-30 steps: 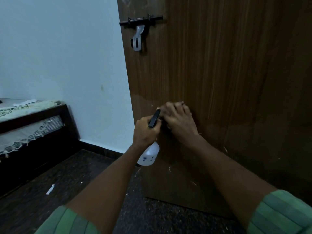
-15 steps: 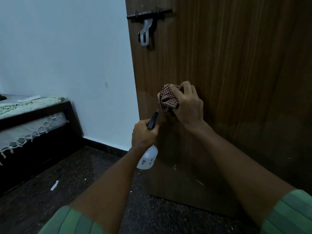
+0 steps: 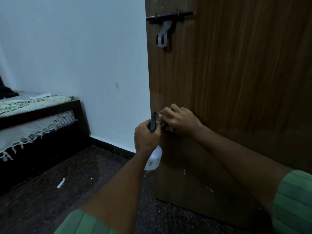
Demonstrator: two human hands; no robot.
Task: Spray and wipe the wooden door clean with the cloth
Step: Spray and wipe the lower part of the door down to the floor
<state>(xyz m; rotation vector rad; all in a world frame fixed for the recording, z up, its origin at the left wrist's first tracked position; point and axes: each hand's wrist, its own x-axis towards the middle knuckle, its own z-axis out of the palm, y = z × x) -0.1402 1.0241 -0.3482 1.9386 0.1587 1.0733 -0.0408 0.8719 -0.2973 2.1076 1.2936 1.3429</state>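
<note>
A brown wooden door (image 3: 236,81) fills the right half of the view. My right hand (image 3: 180,120) presses a bunched checked cloth (image 3: 162,122) against the door near its left edge, about halfway down; the cloth is mostly hidden under my fingers. My left hand (image 3: 146,137) grips a white spray bottle (image 3: 154,160) by its neck, with the black spray head (image 3: 153,122) sticking up just left of the cloth. The bottle hangs close to the door's edge.
A black sliding bolt with a metal hasp (image 3: 164,29) sits high on the door. A pale wall (image 3: 76,56) stands to the left. A dark bed frame with a fringed cover (image 3: 38,122) is at far left. Small litter (image 3: 60,183) lies on the dark floor.
My right hand with the cloth rose up the door and then came back down to just beside the spray head. My left hand kept hold of the bottle in about the same place.
</note>
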